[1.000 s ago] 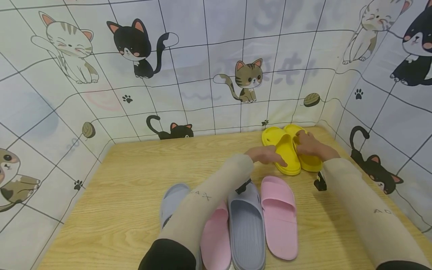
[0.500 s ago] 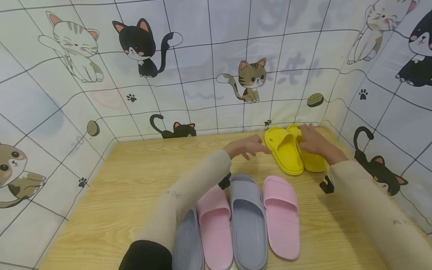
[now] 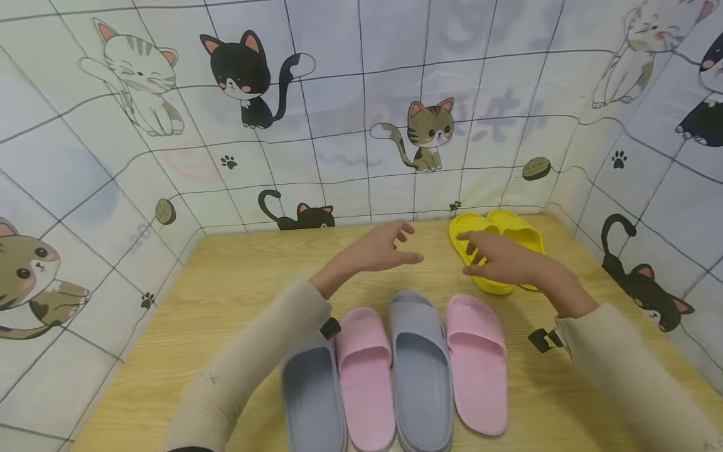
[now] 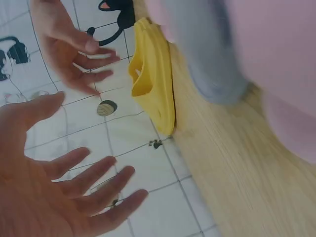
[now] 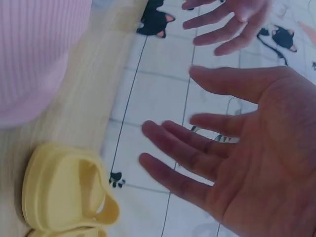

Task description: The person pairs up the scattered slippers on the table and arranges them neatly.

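A pair of yellow slippers [image 3: 497,287] sits side by side at the back right corner of the wooden surface. My right hand [image 3: 503,256] hovers in front of them in the head view and hides part of both; its fingers are loosely spread and hold nothing. To the left of the slippers, my left hand [image 3: 378,248] is in the air with fingers apart and nothing in it. Below the hands stand two grey slippers [image 3: 422,389] and two pink slippers [image 3: 480,383], alternating in a row. The left sleeve covers part of the leftmost grey slipper [image 3: 313,395].
The wooden surface [image 3: 254,282] is bounded by a back wall [image 3: 339,157] and side walls with a tile pattern and printed cats. The yellow slippers stand close to the back wall.
The left hand has drawn away from the yellow slippers to the left. The right hand has come off them, moving left and slightly toward me. The slippers appear to stay in place.
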Tool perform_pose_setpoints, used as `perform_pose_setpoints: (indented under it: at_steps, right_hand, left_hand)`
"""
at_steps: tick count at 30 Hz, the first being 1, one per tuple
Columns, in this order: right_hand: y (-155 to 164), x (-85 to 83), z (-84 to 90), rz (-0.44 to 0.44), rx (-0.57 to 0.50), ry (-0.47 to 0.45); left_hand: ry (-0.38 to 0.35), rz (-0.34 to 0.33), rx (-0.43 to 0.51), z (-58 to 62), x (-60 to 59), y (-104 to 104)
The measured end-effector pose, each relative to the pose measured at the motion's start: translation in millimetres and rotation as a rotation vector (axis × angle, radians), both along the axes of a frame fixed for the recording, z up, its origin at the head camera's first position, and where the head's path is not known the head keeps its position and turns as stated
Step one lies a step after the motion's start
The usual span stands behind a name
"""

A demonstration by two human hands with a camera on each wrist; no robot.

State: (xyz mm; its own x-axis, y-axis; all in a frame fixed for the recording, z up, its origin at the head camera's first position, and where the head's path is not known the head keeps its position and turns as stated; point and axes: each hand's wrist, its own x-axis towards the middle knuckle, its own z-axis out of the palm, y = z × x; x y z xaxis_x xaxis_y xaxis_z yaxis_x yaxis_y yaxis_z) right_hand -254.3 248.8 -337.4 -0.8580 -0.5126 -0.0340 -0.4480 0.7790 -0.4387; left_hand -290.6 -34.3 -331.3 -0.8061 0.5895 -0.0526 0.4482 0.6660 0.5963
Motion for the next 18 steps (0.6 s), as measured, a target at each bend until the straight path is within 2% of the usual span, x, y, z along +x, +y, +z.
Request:
perform_pose_setpoints:
  at_steps: [3, 6, 10, 12, 16, 18]
  right_hand:
    - [-8.3, 17.1, -5.9, 0.066, 0.028, -0.027]
    - [-14.2, 34.6, -15.4, 0.095, 0.054, -0.060]
    - [-19.2, 55.8, -27.9, 0.078, 0.096, -0.082]
    - [-20.5, 64.7, -33.0, 0.072, 0.119, -0.070]
    - [-21.4, 77.1, -42.2, 0.099, 0.160, 0.008]
    - [-21.4, 82.0, -45.8, 0.103, 0.151, 0.056]
  left_hand:
    - [0.097, -0.016, -0.105, -4.7, 20.7, -17.8]
    - [0.147, -0.016, -0.198, -15.8, 42.0, -34.2]
    - [0.162, -0.018, -0.269, -31.1, 67.7, -51.8]
    - [0.154, -0.021, -0.283, -35.1, 79.2, -57.9]
    - [0.136, -0.042, -0.313, -40.0, 96.3, -65.2]
    - [0.150, -0.069, -0.338, -43.0, 101.8, -67.3]
